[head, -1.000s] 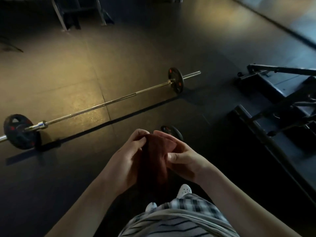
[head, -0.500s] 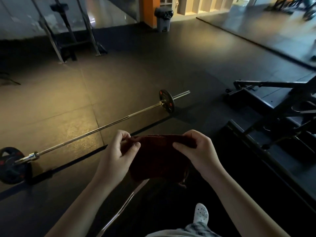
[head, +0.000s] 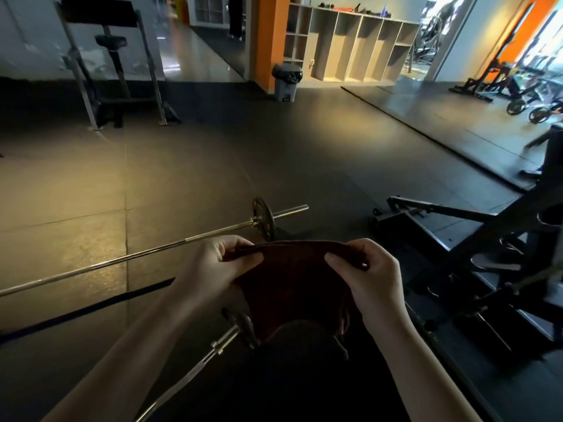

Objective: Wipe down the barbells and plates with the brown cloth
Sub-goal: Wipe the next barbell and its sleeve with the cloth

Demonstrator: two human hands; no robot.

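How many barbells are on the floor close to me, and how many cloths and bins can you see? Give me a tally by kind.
Barbells: 2 (far barbell, near barbell)
Cloth: 1 (cloth, held in both hands)
Bin: 1 (bin, by the orange pillar)
Total: 4

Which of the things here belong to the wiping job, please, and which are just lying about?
Job:
brown cloth, pinched by left hand and right hand
far barbell
its plate
near barbell

Lying about:
bin
shelves
metal stand
black machine
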